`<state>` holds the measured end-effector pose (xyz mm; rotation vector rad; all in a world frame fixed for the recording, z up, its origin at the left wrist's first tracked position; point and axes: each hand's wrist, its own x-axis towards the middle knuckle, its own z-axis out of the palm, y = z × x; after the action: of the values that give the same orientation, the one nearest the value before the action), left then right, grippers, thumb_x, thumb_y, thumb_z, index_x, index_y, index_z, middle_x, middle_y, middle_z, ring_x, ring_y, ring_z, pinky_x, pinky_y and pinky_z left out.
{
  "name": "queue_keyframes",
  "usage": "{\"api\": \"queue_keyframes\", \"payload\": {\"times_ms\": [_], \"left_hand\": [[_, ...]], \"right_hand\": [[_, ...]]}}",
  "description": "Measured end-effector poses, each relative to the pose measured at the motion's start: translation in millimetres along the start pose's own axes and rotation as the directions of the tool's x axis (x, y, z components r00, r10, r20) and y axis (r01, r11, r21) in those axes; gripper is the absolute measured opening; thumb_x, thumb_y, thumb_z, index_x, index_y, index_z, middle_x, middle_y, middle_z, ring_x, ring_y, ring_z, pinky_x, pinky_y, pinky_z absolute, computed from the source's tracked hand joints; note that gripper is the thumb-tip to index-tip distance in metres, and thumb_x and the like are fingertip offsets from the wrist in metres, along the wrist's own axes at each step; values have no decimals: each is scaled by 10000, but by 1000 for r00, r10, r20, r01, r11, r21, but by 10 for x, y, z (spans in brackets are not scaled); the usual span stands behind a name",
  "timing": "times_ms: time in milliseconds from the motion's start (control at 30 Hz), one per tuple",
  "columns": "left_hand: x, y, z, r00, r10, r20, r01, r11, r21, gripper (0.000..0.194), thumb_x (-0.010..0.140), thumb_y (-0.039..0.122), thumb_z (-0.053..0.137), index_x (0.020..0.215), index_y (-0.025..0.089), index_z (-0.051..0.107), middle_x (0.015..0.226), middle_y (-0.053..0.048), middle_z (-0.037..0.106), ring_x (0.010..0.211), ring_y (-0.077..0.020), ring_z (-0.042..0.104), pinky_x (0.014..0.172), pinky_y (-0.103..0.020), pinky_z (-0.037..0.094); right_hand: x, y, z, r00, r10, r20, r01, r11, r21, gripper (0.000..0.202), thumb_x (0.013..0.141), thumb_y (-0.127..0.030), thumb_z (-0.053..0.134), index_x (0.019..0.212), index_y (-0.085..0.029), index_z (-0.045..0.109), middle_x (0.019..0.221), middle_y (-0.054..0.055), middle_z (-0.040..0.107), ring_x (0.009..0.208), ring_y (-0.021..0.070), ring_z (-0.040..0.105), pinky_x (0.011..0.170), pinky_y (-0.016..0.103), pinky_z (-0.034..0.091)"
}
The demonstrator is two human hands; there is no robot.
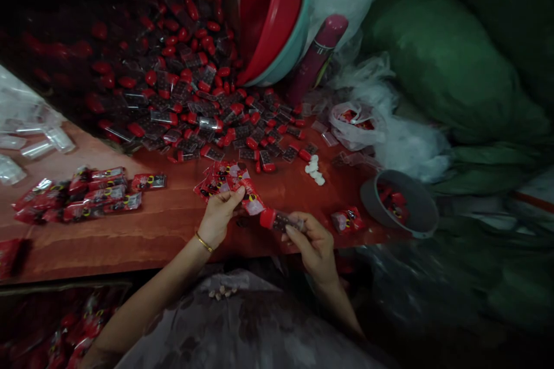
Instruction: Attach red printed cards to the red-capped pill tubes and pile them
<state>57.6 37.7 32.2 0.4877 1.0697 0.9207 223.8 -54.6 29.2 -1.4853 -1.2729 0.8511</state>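
Note:
My left hand pinches a flat red printed packet between thumb and fingers, just in front of a fanned pile of similar packets. In my right hand is a small clear container with a red cap, its dark contents showing through the wall. It lies sideways, with the cap pointing toward the packet. Cap and packet come very close together; whether they touch I cannot tell. A filled red packet rests on the table to the right of my right hand.
A large heap of red-capped containers covers the back of the red table. Filled packets and clear tubes lie left. Behind stand a red basin and a purple bottle. A grey bowl sits at the right edge.

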Motion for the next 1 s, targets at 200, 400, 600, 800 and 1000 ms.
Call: {"api": "queue_keyframes", "payload": {"times_ms": [200, 400, 600, 800, 1000], "left_hand": [[-69, -5, 21, 999, -24, 47, 24, 1000, 9, 420, 399, 455, 842, 559, 126, 636, 538, 24, 606, 485, -69, 526, 505, -202, 453], [-40, -34, 5, 999, -21, 26, 22, 1000, -22, 433, 395, 429, 852, 587, 137, 597, 558, 35, 600, 475, -67, 531, 493, -202, 447], [55, -9, -58, 998, -34, -44, 30, 997, -74, 440, 412, 434, 848, 630, 144, 598, 579, 33, 616, 505, -73, 561, 526, -203, 470], [25, -23, -60, 999, -48, -8, 47, 996, -76, 435, 415, 451, 843, 615, 141, 611, 551, 29, 606, 484, -74, 552, 508, -197, 458], [-15, -16, -31, 993, -70, 92, 73, 997, -30, 407, 418, 398, 857, 606, 132, 612, 572, 14, 630, 478, -74, 557, 511, -204, 459]], "right_hand": [[25, 26, 89, 1000, -23, -1, 23, 998, -53, 119, 827, -306, 555, 889, -206, 574, 611, -26, 628, 542, 127, 596, 561, 242, 481], [42, 88, 126, 999, 29, -35, -31, 998, -51, 166, 829, -331, 563, 931, -200, 564, 620, -12, 632, 549, 136, 593, 538, 250, 483], [15, 2, 106, 997, 80, -5, -80, 996, 36, 149, 834, -349, 553, 867, -206, 578, 597, -24, 610, 547, 124, 575, 531, 231, 463], [34, -14, 163, 992, 119, 44, -122, 989, 82, 178, 830, -374, 552, 867, -201, 576, 587, -24, 608, 525, 117, 565, 502, 218, 470], [65, 49, 188, 992, 124, 28, -126, 988, 93, 191, 829, -370, 552, 899, -194, 577, 595, -17, 617, 529, 120, 578, 484, 219, 487]]}}
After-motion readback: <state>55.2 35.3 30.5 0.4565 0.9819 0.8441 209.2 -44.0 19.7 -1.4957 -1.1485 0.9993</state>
